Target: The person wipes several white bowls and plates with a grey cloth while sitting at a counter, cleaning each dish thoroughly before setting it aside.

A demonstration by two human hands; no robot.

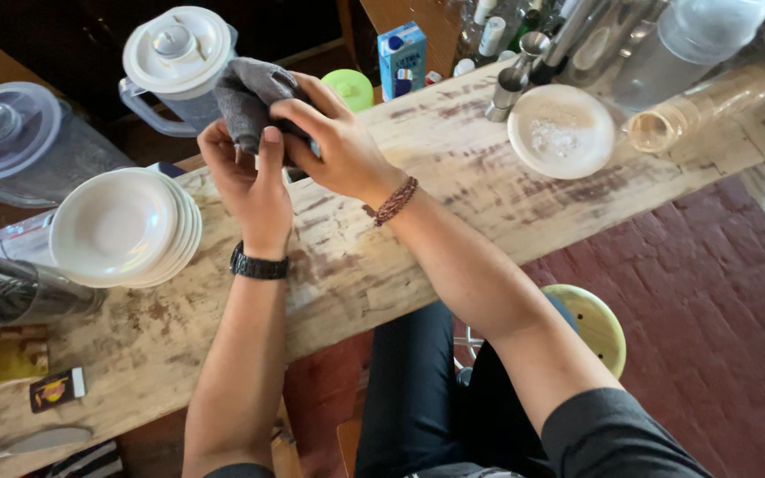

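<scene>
Above the far edge of the worn wooden counter, a grey cloth is bunched between both hands, just in front of a clear pitcher with a white lid. Something small is wrapped inside the cloth, and what it is cannot be told. The left hand, with a black watch at the wrist, grips the lower part of the cloth, thumb pressed upright against it and fingers curled behind. The right hand, wearing a braided cord bracelet, closes over the cloth from the right, its fingers folded down onto the fabric. Left of the hands, 1 stack of white plates sits on the counter, and beyond it stands a second clear pitcher with a grey-tinted lid. A dark metallic shaker-like vessel lies at the left edge, with a small printed card and a flat knife blade nearer the person. To the right, a single white plate holding coarse white grains rests beside a steel jigger, and a clear glass lies on its side. A blue carton and a green round lid stand behind the hands. Below the counter, a yellow-green stool stands on red brick floor.
</scene>
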